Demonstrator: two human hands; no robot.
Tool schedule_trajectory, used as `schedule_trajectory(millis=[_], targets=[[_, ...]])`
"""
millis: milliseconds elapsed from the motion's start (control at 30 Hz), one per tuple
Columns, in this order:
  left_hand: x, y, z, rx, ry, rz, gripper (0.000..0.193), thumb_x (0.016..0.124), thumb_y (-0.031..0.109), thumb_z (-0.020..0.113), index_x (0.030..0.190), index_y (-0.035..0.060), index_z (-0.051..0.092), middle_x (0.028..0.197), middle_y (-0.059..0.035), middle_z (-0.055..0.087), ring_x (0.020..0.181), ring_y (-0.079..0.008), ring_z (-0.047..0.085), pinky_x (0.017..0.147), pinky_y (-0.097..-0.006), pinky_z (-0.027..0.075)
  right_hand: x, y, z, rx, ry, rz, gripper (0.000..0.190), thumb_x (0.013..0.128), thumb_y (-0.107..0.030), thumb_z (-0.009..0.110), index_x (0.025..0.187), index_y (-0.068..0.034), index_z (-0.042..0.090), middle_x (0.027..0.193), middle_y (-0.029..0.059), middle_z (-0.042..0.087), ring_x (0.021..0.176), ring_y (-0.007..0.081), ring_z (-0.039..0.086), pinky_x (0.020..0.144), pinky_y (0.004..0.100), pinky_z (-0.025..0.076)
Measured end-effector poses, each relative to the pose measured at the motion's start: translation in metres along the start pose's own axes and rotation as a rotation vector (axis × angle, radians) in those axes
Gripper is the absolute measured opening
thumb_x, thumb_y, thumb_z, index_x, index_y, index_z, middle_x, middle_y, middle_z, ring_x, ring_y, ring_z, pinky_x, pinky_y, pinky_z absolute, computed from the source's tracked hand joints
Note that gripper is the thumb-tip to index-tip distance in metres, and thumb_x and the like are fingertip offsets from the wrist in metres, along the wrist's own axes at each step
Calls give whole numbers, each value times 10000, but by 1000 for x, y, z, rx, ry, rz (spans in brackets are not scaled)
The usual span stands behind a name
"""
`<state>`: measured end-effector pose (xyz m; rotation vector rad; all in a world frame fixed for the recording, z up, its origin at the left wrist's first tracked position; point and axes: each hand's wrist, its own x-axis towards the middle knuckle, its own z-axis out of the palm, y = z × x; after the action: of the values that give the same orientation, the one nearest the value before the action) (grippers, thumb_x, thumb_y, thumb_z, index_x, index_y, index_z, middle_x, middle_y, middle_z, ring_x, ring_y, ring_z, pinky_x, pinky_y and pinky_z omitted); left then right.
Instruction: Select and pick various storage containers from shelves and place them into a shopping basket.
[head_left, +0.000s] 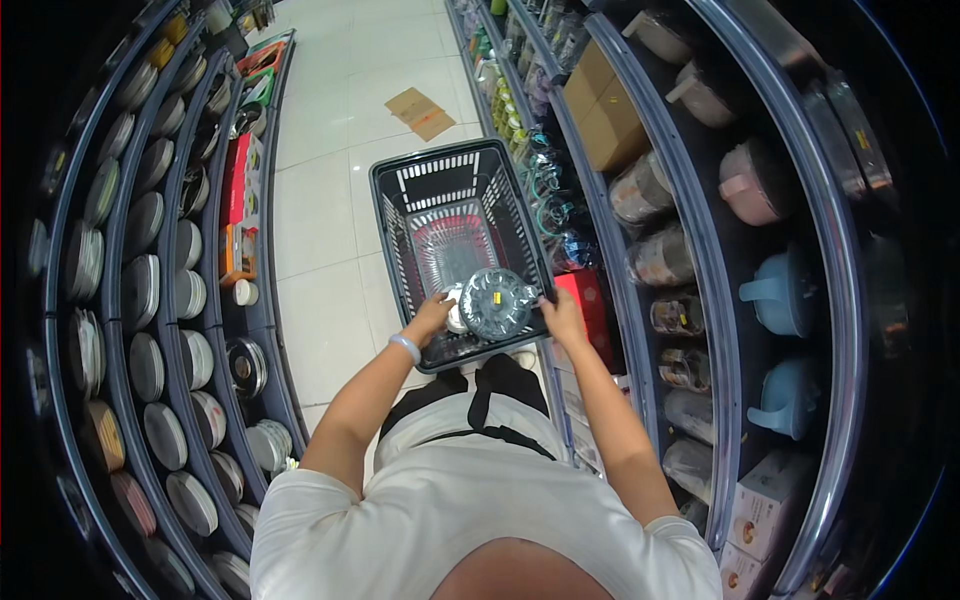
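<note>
A dark plastic shopping basket (463, 360) stands before me in the aisle. Inside it lies a clear ribbed tray or basket (450, 251). Over its near right part is a round clear lidded vessel (496, 304) with a yellow sticker on top. My right hand (562, 313) has its fingers closed on the small handle at the vessel's right side. At the vessel's left, my left hand (431, 315) grips a white round item (456, 309), partly hidden by the fingers and the vessel.
Shelves of stacked plates (146, 289) line the left. On the right, shelves hold blue handled bowls (780, 294), a pink bowl (750, 187), wrapped glassware and a cardboard box (606, 109). A flat cardboard piece (420, 114) lies on the tiled floor beyond the basket.
</note>
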<state>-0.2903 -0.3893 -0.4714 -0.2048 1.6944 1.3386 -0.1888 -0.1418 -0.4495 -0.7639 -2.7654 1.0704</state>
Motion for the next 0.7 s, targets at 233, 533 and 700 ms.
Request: schedule_trajectory(millis=[233, 533, 700], targets=[[13, -25, 11, -21, -66, -27, 575, 862, 391, 466, 1322, 86, 307, 1244, -102, 433, 1081, -270, 446, 782, -370, 418, 12, -13, 29, -121, 25, -8, 381, 791, -220, 561, 1110, -14, 521, 1073, 192, 482, 911, 355, 533, 811, 412, 430], [13, -26, 13, -88, -58, -83, 585, 877, 364, 471, 1347, 95, 251, 1312, -121, 370, 1146, -286, 405, 869, -415, 378, 10, -10, 39, -95, -113, 73, 339, 800, -198, 542, 1098, -38, 523, 1022, 237, 562, 956, 400, 532, 807, 443, 429], [0, -7, 19, -151, -58, -54, 561, 882, 346, 470, 1336, 80, 276, 1296, -113, 385, 1096, -267, 446, 851, -385, 401, 18, -6, 40, -12, -53, 114, 333, 782, -180, 558, 1076, -29, 516, 899, 240, 596, 866, 420, 560, 758, 450, 449]])
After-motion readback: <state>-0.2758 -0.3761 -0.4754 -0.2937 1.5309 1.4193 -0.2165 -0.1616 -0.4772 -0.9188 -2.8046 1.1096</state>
